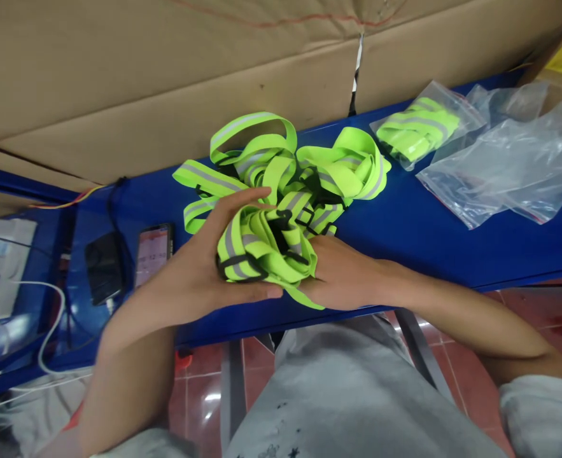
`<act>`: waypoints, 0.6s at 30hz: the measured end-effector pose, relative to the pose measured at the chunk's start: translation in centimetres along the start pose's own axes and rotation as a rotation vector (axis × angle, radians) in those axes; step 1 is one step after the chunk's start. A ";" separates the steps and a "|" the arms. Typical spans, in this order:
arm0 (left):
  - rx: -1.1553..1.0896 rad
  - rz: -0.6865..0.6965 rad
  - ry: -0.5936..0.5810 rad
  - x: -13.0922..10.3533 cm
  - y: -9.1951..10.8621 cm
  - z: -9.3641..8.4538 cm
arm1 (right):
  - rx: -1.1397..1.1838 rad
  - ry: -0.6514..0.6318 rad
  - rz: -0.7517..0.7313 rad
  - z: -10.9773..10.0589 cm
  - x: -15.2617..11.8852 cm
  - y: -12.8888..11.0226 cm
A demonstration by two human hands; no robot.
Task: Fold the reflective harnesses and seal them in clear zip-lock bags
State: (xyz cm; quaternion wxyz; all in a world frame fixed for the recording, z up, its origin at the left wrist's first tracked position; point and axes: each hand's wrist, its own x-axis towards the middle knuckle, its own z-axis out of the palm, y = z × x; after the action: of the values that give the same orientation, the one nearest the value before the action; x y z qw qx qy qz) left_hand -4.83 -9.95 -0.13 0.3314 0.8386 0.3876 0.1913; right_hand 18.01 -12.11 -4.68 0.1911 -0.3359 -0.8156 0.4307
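A bundled neon-yellow reflective strap (pixel 266 248), with grey stripes and black buckles or edging, is held above the near edge of the blue table. My left hand (pixel 204 261) wraps its left side, thumb below and fingers over the top. On the right, my right hand (pixel 340 270) presses against the same bundle; its fingertips are hidden behind the strap. Just beyond lies a loose pile of similar reflective straps (pixel 256 156), with another coil (pixel 352 165) to its right.
A clear zip bag with a folded strap (pixel 419 127) lies at the back right beside several clear plastic bags (pixel 510 165). A phone (pixel 154 251), a black power bank (pixel 104 267) and a white device with cables (pixel 4 267) are on the left. Cardboard (pixel 166 95) lines the back.
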 end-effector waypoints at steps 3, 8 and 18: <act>-0.006 -0.010 0.132 0.5 -0.1 1.5 | 0.123 0.087 -0.023 0.0 0.3 0.7; 0.396 0.011 0.561 0.7 0.6 4.3 | 0.554 0.201 0.090 0.1 1.2 1.9; 0.675 0.121 0.523 1.5 0.9 6.1 | 1.219 -0.002 0.117 -1.8 1.0 1.5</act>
State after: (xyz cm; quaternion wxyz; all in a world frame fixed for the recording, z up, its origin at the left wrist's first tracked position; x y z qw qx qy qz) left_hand 0.13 -11.73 -3.69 -0.0828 0.8447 0.4493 0.2789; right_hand 18.98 -9.72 -4.89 0.3240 -0.2098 -0.4028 0.8299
